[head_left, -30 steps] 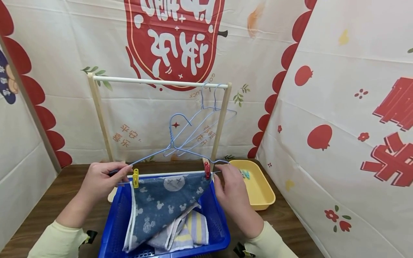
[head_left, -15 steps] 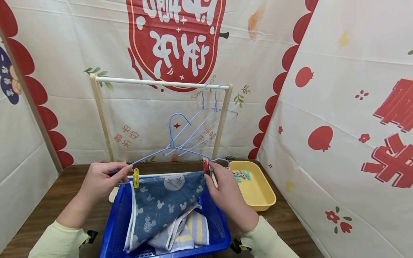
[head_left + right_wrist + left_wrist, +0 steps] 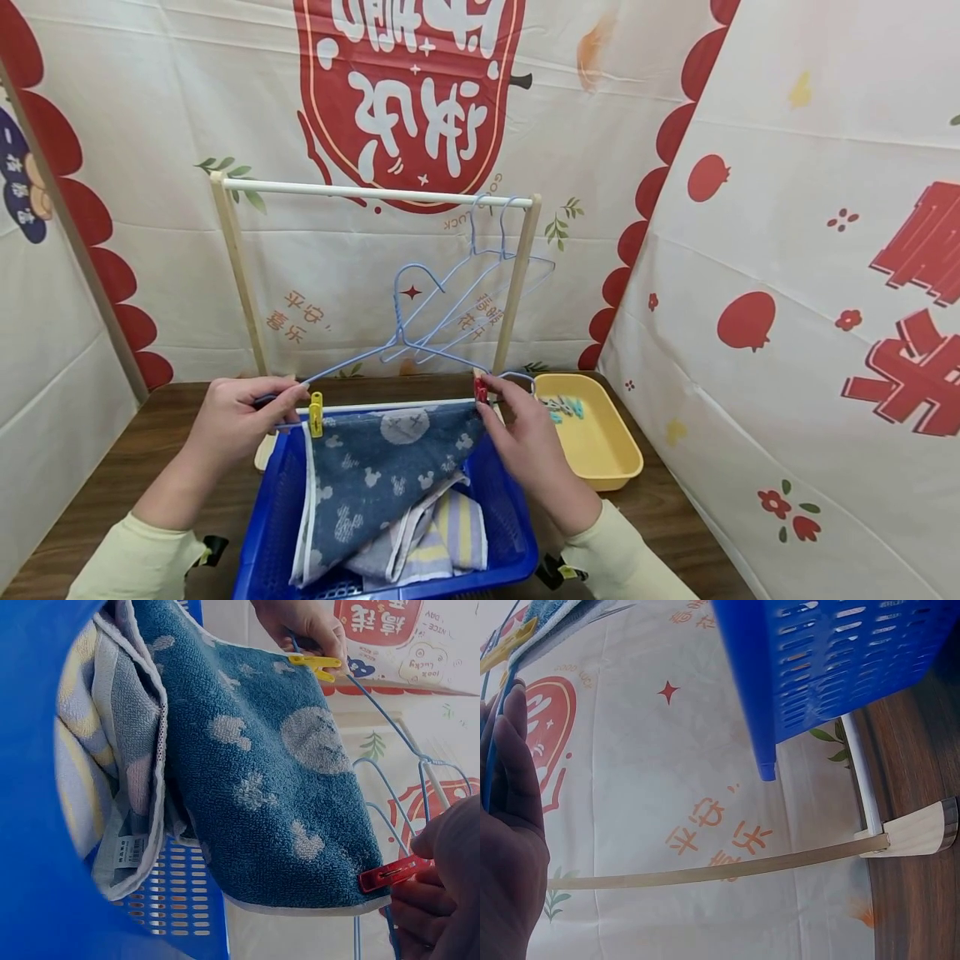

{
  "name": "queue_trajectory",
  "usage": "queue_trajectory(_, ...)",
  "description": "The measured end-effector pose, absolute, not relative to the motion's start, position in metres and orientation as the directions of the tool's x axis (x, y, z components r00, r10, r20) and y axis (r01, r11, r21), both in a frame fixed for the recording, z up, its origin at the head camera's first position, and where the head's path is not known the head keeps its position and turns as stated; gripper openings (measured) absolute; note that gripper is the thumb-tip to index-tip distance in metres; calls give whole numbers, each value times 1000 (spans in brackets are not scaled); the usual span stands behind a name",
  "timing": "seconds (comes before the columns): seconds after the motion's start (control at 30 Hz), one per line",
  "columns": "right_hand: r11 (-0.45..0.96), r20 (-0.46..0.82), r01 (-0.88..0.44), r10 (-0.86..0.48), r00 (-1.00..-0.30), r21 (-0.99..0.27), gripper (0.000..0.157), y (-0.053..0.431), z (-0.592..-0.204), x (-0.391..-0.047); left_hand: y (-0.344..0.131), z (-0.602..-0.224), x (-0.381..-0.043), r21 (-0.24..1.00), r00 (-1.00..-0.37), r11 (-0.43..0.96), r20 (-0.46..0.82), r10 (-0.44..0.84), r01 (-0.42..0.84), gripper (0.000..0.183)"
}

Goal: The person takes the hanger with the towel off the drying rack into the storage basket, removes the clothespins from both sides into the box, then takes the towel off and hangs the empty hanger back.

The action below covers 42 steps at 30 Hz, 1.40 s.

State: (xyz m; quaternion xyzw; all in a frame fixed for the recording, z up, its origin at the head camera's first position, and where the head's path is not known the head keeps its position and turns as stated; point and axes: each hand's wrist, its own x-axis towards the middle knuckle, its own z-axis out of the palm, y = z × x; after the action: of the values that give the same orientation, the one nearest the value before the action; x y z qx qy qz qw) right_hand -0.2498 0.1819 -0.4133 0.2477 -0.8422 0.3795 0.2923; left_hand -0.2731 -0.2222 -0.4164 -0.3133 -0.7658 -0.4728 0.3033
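A blue wire hanger (image 3: 397,310) stands over the basket, its hook up. My left hand (image 3: 240,414) grips the hanger's left end, close beside a yellow clothespin (image 3: 317,415). That clothespin clips one corner of a dark blue towel (image 3: 382,475) with pale mouse shapes to the hanger's lower bar. At the towel's other top corner is a red clothespin (image 3: 386,875), pinched between the thumb and fingers of my right hand (image 3: 528,437). Its tip lies over the towel edge in the right wrist view. Below, the towel hangs down into the blue basket (image 3: 255,533).
A striped towel (image 3: 457,533) lies in the basket. Behind it stands a wood-and-white rack (image 3: 337,191) with two blue hangers (image 3: 504,229) on its right side. On the table's right sits a yellow tray (image 3: 607,454) holding several clothespins (image 3: 566,407). Printed cloth walls surround the table.
My right hand has moved left from the hanger's right end and now pinches the red clothespin, which shifted slightly left. My left hand keeps its hold on the hanger.
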Motion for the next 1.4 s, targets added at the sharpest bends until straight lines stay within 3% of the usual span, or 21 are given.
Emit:
queue_trajectory(0.3, 560, 679, -650, -199, -707, -513, 42, 184, -412, -253, -224, -418, -273, 524, -613, 362, 766, 194, 771, 21)
queue_trajectory(0.7, 531, 642, -634, -202, -739, -563, 23, 186, -406, -253, -224, -417, -271, 532, -622, 371, 760, 187, 761, 22)
queue_trajectory(0.97, 501, 646, -626, -162, -746, -597, 19, 187, -407, -254, -223, -418, -272, 523, -608, 359, 772, 185, 773, 23)
queue_trajectory(1.27, 429, 662, -645, -132, -738, -633, 17, 190, -414, -259, -222, -416, -272, 522, -606, 350, 771, 196, 777, 24)
queue_trajectory(1.4, 311, 668, -671, -133, -732, -673, 15, 190, -414, -261, -222, -416, -271, 524, -612, 363, 767, 191, 770, 22)
